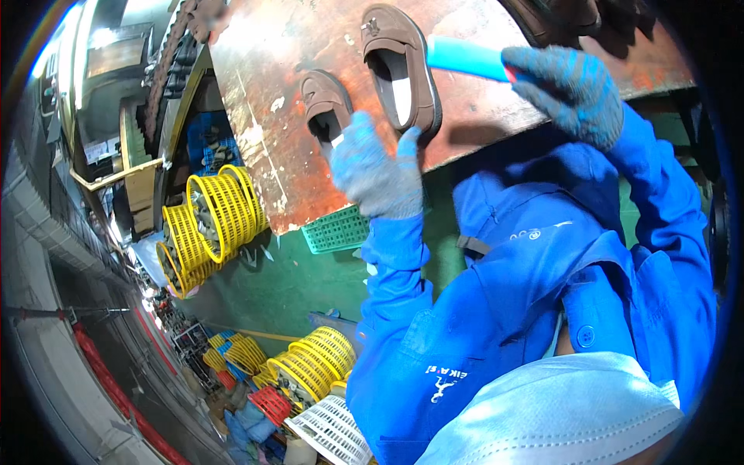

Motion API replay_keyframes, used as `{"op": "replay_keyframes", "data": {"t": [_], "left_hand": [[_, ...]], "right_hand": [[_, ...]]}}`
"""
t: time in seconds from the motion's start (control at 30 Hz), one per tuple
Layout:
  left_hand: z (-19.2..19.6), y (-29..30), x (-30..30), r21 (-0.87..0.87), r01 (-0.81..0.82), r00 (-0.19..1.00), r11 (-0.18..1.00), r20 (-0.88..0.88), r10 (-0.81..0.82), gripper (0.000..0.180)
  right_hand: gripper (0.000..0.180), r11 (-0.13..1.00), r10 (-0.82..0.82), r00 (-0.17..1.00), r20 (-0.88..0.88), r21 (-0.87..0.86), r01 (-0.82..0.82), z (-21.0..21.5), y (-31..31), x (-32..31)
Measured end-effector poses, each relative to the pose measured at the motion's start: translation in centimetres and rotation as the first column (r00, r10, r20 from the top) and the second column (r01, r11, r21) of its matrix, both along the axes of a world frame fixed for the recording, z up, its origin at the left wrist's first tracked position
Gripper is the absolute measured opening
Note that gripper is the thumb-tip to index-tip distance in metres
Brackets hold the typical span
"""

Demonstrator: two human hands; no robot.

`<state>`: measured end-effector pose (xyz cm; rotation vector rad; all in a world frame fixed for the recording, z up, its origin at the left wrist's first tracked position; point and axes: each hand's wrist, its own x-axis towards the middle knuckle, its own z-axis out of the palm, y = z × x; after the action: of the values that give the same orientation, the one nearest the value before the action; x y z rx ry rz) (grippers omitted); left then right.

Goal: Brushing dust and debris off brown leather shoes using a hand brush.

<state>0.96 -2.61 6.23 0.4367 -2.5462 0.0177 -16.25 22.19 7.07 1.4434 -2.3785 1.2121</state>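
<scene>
Two brown slip-on shoes lie on the worn reddish table: a left one (pixel 316 91) and a larger-looking right one (pixel 422 93) with a pale insole and a small ornament on its front. My left hand (pixel 377 167), in a grey-and-blue knit glove, is at their heel ends. Its fingers stretch over the left shoe's heel and its thumb stands apart by the other shoe's heel; whether they press on either is hard to see. My gloved right hand (pixel 573 93) is closed round a light-blue flat bar (pixel 469 59), reddish near the grip, whose far end reaches the right shoe's side.
More dark brown shoes (pixel 562 19) sit at the table's far right. Yellow baskets (pixel 225 213) stand left of the table, with a green crate (pixel 337 231) below its edge. Further yellow baskets (pixel 314 360), a red one (pixel 270 405) and a white one (pixel 333 430) are lower left.
</scene>
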Motion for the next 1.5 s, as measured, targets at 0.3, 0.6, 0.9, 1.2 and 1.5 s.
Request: {"op": "replay_keyframes", "data": {"t": [0.3,0.6,0.9,1.2,1.5], "left_hand": [[-2.4,-3.3,6.6,0.629,-0.255,0.957,0.734,0.056,0.284,0.039],[-1.1,0.3,6.7,0.987,-0.031,0.954,0.158,-0.018,0.298,0.043],[-1.2,0.8,5.6,0.977,-0.039,0.982,0.21,-0.002,0.191,0.044],[-1.5,0.1,5.6,0.968,-0.001,0.984,0.25,-0.044,0.173,0.041],[-0.6,-4.2,-0.3,0.65,-0.138,0.977,0.747,-0.036,0.212,0.042]], "right_hand": [[0.03,0.946,0.268,0.958,-0.099,0.216,-0.242,-3.2,-4.5,2.5],[0.039,0.981,0.196,0.968,0.156,-0.036,-0.192,-2.7,-7.5,2.4],[0.027,0.994,0.099,0.934,-0.343,-0.012,-0.109,-3.4,-12.0,0.1],[0.028,0.978,0.154,0.933,-0.324,-0.087,-0.192,-1.6,-13.2,-1.0],[0.035,0.975,-0.107,0.994,-0.016,0.193,0.109,-4.1,-4.0,-0.6]]}}
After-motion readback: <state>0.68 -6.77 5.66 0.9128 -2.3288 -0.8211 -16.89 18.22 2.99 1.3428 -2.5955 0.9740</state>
